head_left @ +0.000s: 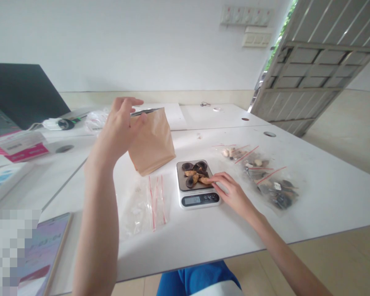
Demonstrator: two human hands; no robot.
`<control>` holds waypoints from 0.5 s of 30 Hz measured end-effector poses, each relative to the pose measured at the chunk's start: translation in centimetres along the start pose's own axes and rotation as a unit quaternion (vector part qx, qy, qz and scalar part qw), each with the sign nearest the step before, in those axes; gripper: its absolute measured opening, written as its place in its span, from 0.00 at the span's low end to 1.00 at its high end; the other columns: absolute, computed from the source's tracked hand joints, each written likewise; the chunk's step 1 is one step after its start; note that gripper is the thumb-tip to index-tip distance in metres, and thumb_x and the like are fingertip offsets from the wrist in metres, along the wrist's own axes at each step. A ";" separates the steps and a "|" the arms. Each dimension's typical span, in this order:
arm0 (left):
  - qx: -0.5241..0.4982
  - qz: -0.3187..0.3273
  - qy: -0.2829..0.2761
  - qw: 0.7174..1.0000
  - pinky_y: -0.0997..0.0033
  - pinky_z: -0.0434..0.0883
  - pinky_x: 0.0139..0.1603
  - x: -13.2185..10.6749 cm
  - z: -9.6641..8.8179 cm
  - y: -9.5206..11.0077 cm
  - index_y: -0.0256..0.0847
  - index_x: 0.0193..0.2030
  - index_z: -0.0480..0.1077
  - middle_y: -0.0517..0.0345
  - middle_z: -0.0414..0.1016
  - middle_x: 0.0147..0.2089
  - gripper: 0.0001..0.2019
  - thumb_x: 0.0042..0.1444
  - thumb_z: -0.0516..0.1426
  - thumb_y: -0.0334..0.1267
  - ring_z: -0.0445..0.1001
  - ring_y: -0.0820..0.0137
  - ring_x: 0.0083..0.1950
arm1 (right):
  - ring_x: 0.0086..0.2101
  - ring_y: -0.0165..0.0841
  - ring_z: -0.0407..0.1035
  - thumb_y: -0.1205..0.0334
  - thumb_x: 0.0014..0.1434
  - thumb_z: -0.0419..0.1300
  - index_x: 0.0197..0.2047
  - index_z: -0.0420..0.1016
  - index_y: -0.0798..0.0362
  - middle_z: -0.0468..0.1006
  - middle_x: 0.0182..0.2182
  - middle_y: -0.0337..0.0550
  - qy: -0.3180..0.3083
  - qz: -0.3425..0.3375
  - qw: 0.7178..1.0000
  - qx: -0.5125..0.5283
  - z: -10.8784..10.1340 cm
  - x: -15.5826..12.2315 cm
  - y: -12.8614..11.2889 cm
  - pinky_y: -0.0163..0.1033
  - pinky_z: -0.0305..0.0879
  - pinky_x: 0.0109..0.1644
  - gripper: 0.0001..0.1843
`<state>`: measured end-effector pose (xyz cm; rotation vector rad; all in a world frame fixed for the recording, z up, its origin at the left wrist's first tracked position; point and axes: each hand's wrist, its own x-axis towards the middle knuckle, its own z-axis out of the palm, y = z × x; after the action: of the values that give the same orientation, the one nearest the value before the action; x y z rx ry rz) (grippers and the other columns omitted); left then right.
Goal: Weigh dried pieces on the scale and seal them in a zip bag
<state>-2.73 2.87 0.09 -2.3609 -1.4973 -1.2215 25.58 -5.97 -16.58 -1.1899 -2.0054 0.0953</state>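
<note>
A small white kitchen scale [200, 200] with a lit display stands near the middle of the table. On its plate lies a heap of dried husk-like pieces [189, 181], some dark and cupped, some tan and curled. The fingertips of my right hand [232, 195] are closed at the right end of a tan husk piece [205, 180] on the plate. Behind and left of the scale, a brown paper bag [154, 142] stands upright with its top open. My left hand [120, 123] is at the bag's mouth, fingers spread and thumb in front of its rim.
Flat clear zip bags [142, 205] with red seals lie left of the scale. Several filled zip bags [280, 193] lie to the right. A tablet [46, 250] is at the front left. Further back left are a pink box [26, 150] and a black monitor [24, 92].
</note>
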 end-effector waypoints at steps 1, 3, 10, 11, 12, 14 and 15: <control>0.002 0.000 -0.001 1.000 0.66 0.66 0.55 0.0 0.0 0.1 0.36 0.55 0.63 0.43 0.62 0.58 0.17 0.60 0.51 0.36 0.70 0.66 0.53 | 0.42 0.36 0.70 0.69 0.63 0.49 0.47 0.71 0.46 0.73 0.39 0.45 -0.003 -0.003 1.000 0.012 0.1 0.0 -0.1 0.44 0.69 0.47 0.14; 0.005 -0.001 -0.004 1.000 0.67 0.66 0.55 -0.1 0.0 0.4 0.37 0.55 0.64 0.43 0.62 0.58 0.17 0.60 0.52 0.36 0.70 0.67 0.53 | 0.45 0.35 0.69 0.70 0.63 0.49 0.48 0.70 0.46 0.72 0.42 0.46 0.000 -0.005 1.000 0.020 0.1 -0.1 -0.1 0.43 0.68 0.50 0.15; 0.002 0.005 -0.019 1.000 0.66 0.66 0.56 -0.1 -0.3 0.6 0.37 0.54 0.65 0.44 0.63 0.57 0.16 0.59 0.51 0.34 0.70 0.68 0.52 | 0.40 0.36 0.70 0.68 0.61 0.50 0.48 0.69 0.47 0.72 0.41 0.46 0.061 0.062 0.996 -0.014 -0.5 -2.3 0.2 0.44 0.69 0.45 0.14; 0.004 0.008 -0.023 1.000 0.66 0.65 0.56 -0.2 -0.3 0.7 0.38 0.53 0.66 0.45 0.64 0.57 0.15 0.59 0.51 0.35 0.70 0.68 0.52 | 0.39 0.36 0.70 0.68 0.61 0.50 0.47 0.69 0.47 0.72 0.41 0.46 0.068 0.075 0.995 -0.018 -0.5 -2.7 0.2 0.44 0.69 0.44 0.14; 0.009 0.008 -0.030 0.999 0.66 0.65 0.56 -0.2 -0.4 0.8 0.39 0.52 0.67 0.46 0.64 0.56 0.15 0.59 0.50 0.36 0.70 0.68 0.52 | 0.39 0.36 0.70 0.68 0.61 0.50 0.47 0.69 0.48 0.72 0.40 0.46 0.075 0.085 0.993 -0.020 -0.5 -3.0 0.2 0.44 0.69 0.44 0.13; 0.024 0.000 -0.054 0.998 0.63 0.64 0.58 -0.3 -0.5 0.7 0.40 0.49 0.69 0.47 0.66 0.54 0.14 0.59 0.49 0.39 0.69 0.66 0.53 | 0.40 0.37 0.70 0.67 0.61 0.50 0.46 0.69 0.48 0.72 0.40 0.47 0.086 0.097 0.991 -0.022 -0.5 -3.5 0.2 0.44 0.69 0.44 0.12; 0.029 -0.001 -0.075 0.997 0.61 0.62 0.59 -0.3 -0.4 0.6 0.40 0.48 0.69 0.48 0.67 0.54 0.14 0.59 0.49 0.40 0.68 0.65 0.54 | 0.40 0.37 0.70 0.67 0.62 0.49 0.46 0.69 0.48 0.72 0.39 0.47 0.089 0.101 0.991 -0.019 -0.5 -3.7 0.3 0.43 0.69 0.44 0.12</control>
<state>-2.55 2.14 0.34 -2.4626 -1.5543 -1.0056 27.00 -8.82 -18.53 -1.3748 -1.7365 0.0490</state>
